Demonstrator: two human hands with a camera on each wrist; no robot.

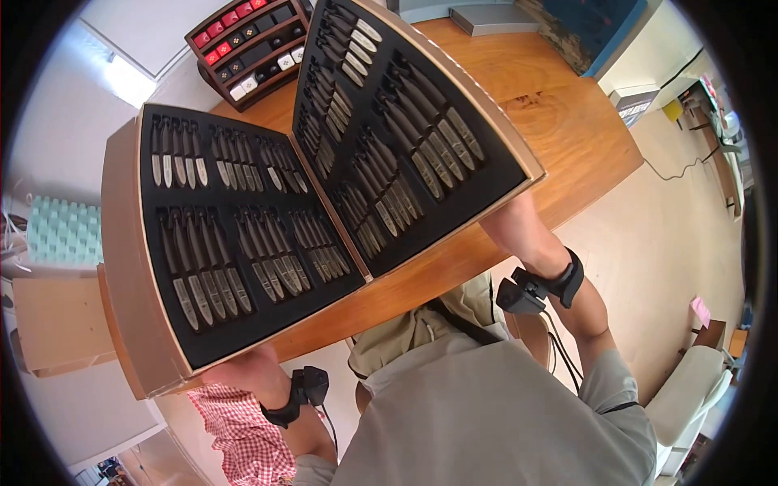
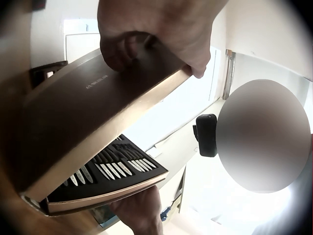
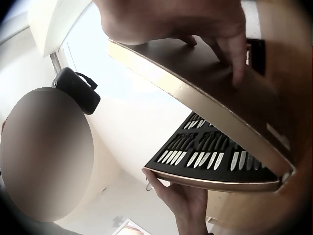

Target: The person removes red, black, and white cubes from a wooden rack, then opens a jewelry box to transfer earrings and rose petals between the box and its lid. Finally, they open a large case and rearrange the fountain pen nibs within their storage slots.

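Note:
A brown box (image 1: 126,251) stands spread like a book, its two black-lined halves filled with rows of slim dark pieces (image 1: 212,300) with pale ends. My left hand (image 1: 253,374) grips the lower edge of the left half; in the left wrist view this hand (image 2: 161,24) has fingers curled on the brown cover (image 2: 73,110). The right half's lower edge is held by my right hand (image 1: 519,231), partly hidden behind it. In the right wrist view my right hand (image 3: 171,19) spreads its fingers over the cover's back, its thumb side hidden.
Under and behind the box is a wooden table (image 1: 567,138). A tiered rack (image 1: 251,49) of red, black and white blocks stands at the back, with a grey case (image 1: 494,19) farther right. A cardboard box (image 1: 61,324) and red checked cloth (image 1: 243,437) lie at left.

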